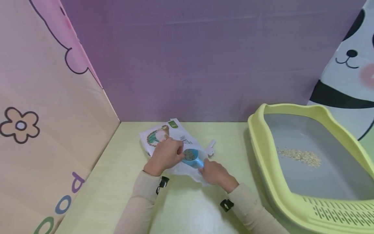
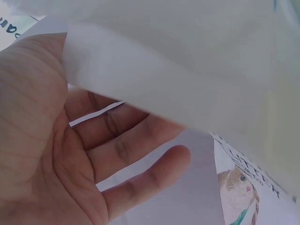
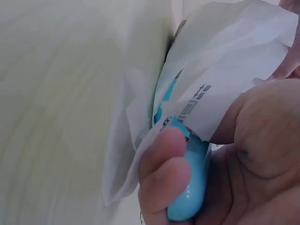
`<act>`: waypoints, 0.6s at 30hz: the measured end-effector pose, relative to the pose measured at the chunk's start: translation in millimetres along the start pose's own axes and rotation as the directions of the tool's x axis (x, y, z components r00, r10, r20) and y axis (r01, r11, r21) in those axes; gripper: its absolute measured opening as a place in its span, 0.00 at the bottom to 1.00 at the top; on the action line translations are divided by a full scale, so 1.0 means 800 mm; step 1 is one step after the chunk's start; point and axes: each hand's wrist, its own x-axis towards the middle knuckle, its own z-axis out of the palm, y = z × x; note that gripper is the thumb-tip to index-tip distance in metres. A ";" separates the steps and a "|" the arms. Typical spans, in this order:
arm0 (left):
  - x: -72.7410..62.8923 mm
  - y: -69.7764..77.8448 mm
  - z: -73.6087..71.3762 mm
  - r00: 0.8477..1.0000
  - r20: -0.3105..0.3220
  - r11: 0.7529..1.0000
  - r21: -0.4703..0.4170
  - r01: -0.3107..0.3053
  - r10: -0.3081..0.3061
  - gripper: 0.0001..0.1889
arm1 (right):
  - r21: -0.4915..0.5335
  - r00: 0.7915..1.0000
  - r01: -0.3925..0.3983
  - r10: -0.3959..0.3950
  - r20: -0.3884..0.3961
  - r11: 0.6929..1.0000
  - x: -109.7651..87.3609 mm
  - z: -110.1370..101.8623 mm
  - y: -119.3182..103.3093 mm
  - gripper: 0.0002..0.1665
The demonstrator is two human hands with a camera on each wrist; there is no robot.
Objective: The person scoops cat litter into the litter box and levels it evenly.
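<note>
A white printed litter bag [image 1: 187,139] lies on the table, its opening toward me. My left hand [image 1: 167,155] pinches the bag's edge between thumb and forefinger; in the left wrist view the other fingers [image 2: 140,147] spread loosely under the white film. In my right hand [image 1: 216,174] is the handle of a blue scoop [image 1: 195,163], gripped with curled fingers. Greyish granules [image 1: 190,155] fill the scoop's bowl, which sits at the bag's mouth. From the right wrist view, the rounded handle end [image 3: 190,201] shows in my palm and bag film covers most of the bowl.
At the right stands a litter box with a yellow rim [image 1: 266,152] and grey floor [image 1: 330,175], holding a small patch of pale granules [image 1: 304,157]. A small white plastic piece [image 1: 211,149] lies right beside the bag. A purple backdrop [image 1: 181,71] rises behind the table.
</note>
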 end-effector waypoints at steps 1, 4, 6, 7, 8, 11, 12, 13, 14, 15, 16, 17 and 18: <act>0.000 0.000 0.000 1.000 -0.001 1.000 0.000 -0.002 0.002 0.12 | 0.005 1.000 -0.001 0.001 -0.002 1.000 0.000 0.000 0.001 0.18; 0.000 0.000 0.000 1.000 -0.001 1.000 0.002 -0.003 0.004 0.11 | 0.031 1.000 0.009 -0.009 -0.009 0.999 -0.003 0.000 0.003 0.17; 0.001 0.000 0.001 1.000 0.002 1.000 0.003 0.000 0.000 0.11 | 0.062 0.999 0.033 -0.032 -0.017 0.998 -0.006 -0.001 0.005 0.15; 0.001 0.000 0.001 1.000 0.003 1.000 0.002 0.002 -0.002 0.11 | 0.076 0.999 0.046 -0.045 -0.020 0.996 -0.008 -0.002 0.007 0.14; 0.001 0.000 0.000 1.000 0.004 1.000 0.001 0.002 -0.002 0.11 | 0.090 0.998 0.057 -0.055 -0.022 0.994 -0.010 -0.002 0.008 0.14; 0.001 0.000 0.000 1.000 0.006 1.000 -0.003 0.005 -0.005 0.11 | 0.118 0.997 0.075 -0.073 -0.025 0.990 -0.015 -0.003 0.013 0.13; 0.001 0.000 0.000 1.000 0.008 1.000 -0.005 0.005 -0.005 0.11 | 0.130 0.997 0.074 -0.072 -0.024 0.989 -0.016 -0.003 0.014 0.12; 0.001 0.000 0.000 1.000 0.009 1.000 -0.007 0.005 -0.005 0.11 | 0.141 0.997 0.070 -0.068 -0.021 0.988 -0.018 -0.004 0.015 0.12; 0.001 0.000 0.000 1.000 0.009 1.000 -0.008 0.005 -0.005 0.11 | 0.154 0.998 0.065 -0.063 -0.018 0.986 -0.021 -0.004 0.016 0.13; 0.001 0.000 0.000 1.000 0.010 1.000 -0.008 0.006 -0.006 0.11 | 0.163 0.998 0.062 -0.060 -0.018 0.985 -0.023 -0.005 0.017 0.13; 0.001 0.000 0.000 1.000 0.010 1.000 -0.008 0.007 -0.007 0.11 | 0.175 0.998 0.057 -0.054 -0.018 0.983 -0.025 -0.006 0.018 0.13; 0.001 -0.001 0.000 1.000 0.009 1.000 -0.010 0.007 -0.007 0.11 | 0.185 0.998 0.059 -0.056 -0.021 0.981 -0.027 -0.006 0.019 0.13; 0.001 -0.001 0.000 1.000 0.009 1.000 -0.010 0.006 -0.006 0.11 | 0.199 0.998 0.055 -0.052 -0.020 0.978 -0.029 -0.007 0.019 0.13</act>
